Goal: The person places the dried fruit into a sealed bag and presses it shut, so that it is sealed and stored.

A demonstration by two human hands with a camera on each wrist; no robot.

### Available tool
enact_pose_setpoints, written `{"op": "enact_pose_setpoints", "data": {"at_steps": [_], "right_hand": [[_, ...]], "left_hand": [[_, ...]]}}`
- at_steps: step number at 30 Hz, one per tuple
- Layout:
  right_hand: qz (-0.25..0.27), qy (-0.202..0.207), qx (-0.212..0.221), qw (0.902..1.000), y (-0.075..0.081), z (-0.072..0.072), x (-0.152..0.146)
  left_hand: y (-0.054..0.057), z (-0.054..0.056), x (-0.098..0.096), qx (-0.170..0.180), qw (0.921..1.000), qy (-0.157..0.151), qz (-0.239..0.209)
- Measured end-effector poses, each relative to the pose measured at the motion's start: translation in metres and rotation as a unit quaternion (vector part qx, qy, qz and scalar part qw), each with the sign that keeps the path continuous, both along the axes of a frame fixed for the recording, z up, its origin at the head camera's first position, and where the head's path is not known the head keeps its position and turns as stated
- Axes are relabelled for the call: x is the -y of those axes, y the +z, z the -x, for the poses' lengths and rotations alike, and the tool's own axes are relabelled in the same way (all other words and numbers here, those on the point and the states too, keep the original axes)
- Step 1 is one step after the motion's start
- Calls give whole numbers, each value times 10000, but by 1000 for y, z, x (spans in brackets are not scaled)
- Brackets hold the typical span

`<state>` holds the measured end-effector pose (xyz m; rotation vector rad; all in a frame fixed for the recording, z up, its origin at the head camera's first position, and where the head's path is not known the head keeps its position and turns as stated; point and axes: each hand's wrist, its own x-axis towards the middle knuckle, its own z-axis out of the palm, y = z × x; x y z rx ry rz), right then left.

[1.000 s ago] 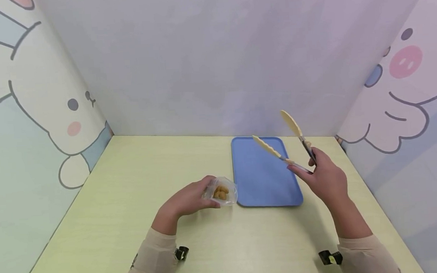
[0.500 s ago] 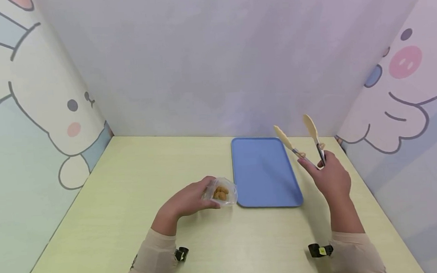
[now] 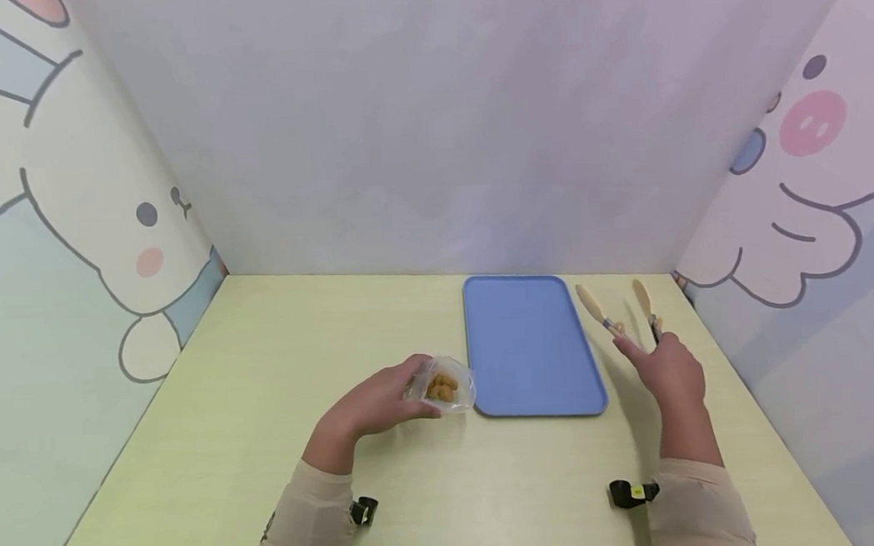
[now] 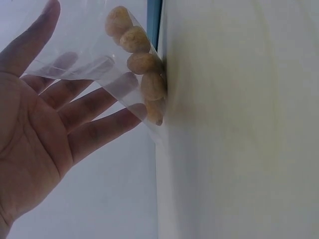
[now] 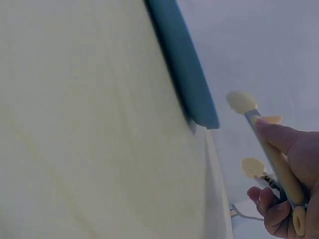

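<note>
My left hand [image 3: 373, 402] holds a clear plastic bag [image 3: 464, 381] at the tray's near left corner, thumb and fingers around its sides. Several roundish brown pieces [image 3: 441, 387] sit at the bottom of the bag. In the left wrist view these brown lumps [image 4: 142, 63] show through the film, low over the table. To the right of the blue tray [image 3: 527, 347], my right hand [image 3: 672, 375] grips a pair of tongs [image 3: 592, 304] with cream tips spread apart and pointing away from me. A ring hangs at the handle end of the tongs [image 5: 276, 164] in the right wrist view.
The pale yellow table [image 3: 290, 332] meets a grey wall [image 3: 429, 140] at the back. Side walls with cartoon animals stand left and right, the right one close to the right hand. A black wrist mount [image 3: 631, 493] sits on the right sleeve, another on the left.
My right hand has moved the tongs rightward from over the tray and lowered them towards the table beside it. The left hand and the bag have stayed in place.
</note>
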<state>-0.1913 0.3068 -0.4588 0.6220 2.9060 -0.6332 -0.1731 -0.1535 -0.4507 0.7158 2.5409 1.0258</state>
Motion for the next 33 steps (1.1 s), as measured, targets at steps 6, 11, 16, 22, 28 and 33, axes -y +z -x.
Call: {"op": "enact_pose_setpoints", "data": {"at_steps": [6, 11, 16, 22, 28, 33], "right_hand": [[-137, 242, 421, 9987, -8, -2, -7], [-216, 419, 667, 9967, -7, -7, -9], [-349, 618, 869, 9937, -5, -10, -12], [-418, 879, 542, 9938, 16, -19, -19], [93, 1570, -871, 9837, 57, -38, 1], [597, 2756, -1837, 9417, 83, -50, 40]], "left_hand": [[2, -3, 0, 20, 10000, 86, 46], [5, -5, 2, -50, 9999, 122, 49], [7, -2, 7, -179, 9997, 126, -114], [7, 0, 9, -227, 9987, 51, -464], [10, -2, 9, -163, 9949, -199, -973], [17, -3, 8, 64, 9843, -607, -1658]]}}
